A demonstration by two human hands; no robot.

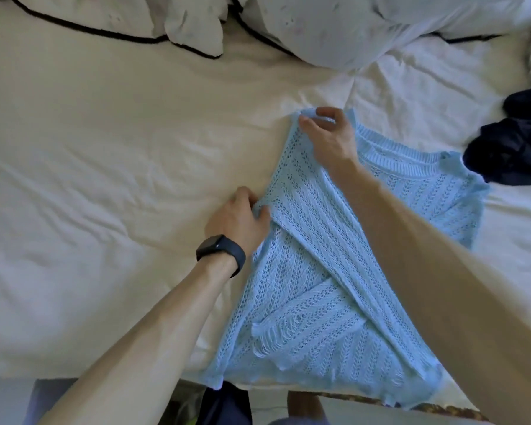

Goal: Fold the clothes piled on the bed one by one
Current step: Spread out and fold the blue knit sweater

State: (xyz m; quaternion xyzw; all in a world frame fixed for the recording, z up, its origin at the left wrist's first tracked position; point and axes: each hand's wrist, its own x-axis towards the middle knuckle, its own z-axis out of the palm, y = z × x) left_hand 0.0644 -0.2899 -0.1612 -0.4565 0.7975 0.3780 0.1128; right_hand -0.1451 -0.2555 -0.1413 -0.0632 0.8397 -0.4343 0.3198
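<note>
A: Where's the garment?
B: Light blue open-knit sweater [319, 256] flat on the white bed sheet [105, 148], near edge, left side folded in. Left hand [239, 219] grips the fold mid-edge; right hand [328, 133] pinches the shoulder corner.
A: Tip?
B: Probably pull the fold line straight and taut, then smooth it. Dark navy clothes pile [515, 148] lies to the right.

Arms extended; left hand [239, 220], right hand [331, 141] both pinching.

Light-blue open-knit sweater [313, 240], partly folded, flat on white bed [89, 179]
</note>
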